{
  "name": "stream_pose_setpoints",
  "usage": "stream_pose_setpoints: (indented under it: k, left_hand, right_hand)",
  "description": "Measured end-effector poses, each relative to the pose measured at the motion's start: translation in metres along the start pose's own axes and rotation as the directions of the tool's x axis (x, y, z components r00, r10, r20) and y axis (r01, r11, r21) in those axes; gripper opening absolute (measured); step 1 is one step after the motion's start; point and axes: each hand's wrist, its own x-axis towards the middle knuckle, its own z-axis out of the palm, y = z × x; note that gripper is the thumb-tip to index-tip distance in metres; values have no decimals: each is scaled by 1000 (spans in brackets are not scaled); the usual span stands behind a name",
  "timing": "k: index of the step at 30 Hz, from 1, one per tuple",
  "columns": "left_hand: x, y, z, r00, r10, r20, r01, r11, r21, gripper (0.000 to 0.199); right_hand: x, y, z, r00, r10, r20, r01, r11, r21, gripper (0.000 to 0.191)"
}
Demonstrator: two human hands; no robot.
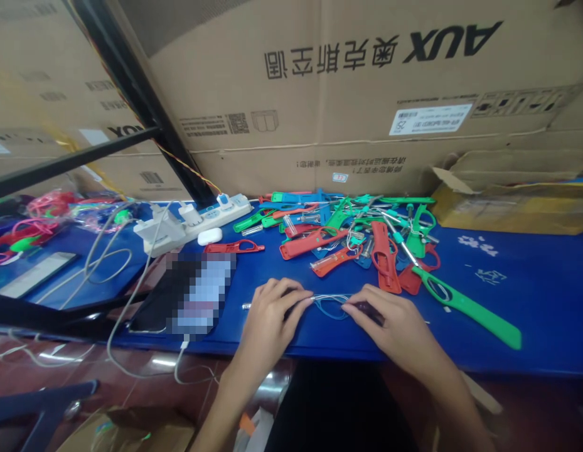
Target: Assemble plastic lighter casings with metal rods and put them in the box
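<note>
Two thin wire loops (331, 306), silver and blue.

Thin silver wire (329, 297), apparently with a blue wire loop (331, 312), spans left hand (272, 320) to right hand (390, 326).

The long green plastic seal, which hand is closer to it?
Right hand: left of the long green plastic seal, not touching. Left hand: farther left, past the right hand.
</note>
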Motion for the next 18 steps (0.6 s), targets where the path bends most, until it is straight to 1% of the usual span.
stream_pose_setpoints:
  k: [2, 6, 8, 11, 14, 18]
  left_hand:
    - [0, 0, 1, 1000, 14, -9, -14, 999, 36, 17]
    - [2, 2, 3, 1000, 16, -7, -14, 983, 182, 20]
    - [5, 5, 1, 1000, 20, 23, -25, 971, 238, 22]
    - [12, 6, -2, 994, 48, 101, -76, 952, 296, 22]
    - [16, 3, -5, 987, 63, 147, -100, 960, 261, 22]
    - [13, -6, -5, 990, 81, 117, -94, 990, 106, 22]
  right_hand:
    - [0, -1, -1, 1000, -3, 12, 3, 1000, 4, 16]
    - [0, -1, -2, 1000, -12, 26, 12, 1000, -8, 16]
    - [0, 0, -2, 1000, -21, 17, 21, 1000, -19, 16]
    - [-1, 2, 0, 999, -44, 2, 44, 999, -29, 17]
    - [-2, 4, 1, 999, -47, 1, 47, 998, -37, 16]
    - [-1, 6, 3, 999, -34, -26, 33, 999, -34, 13]
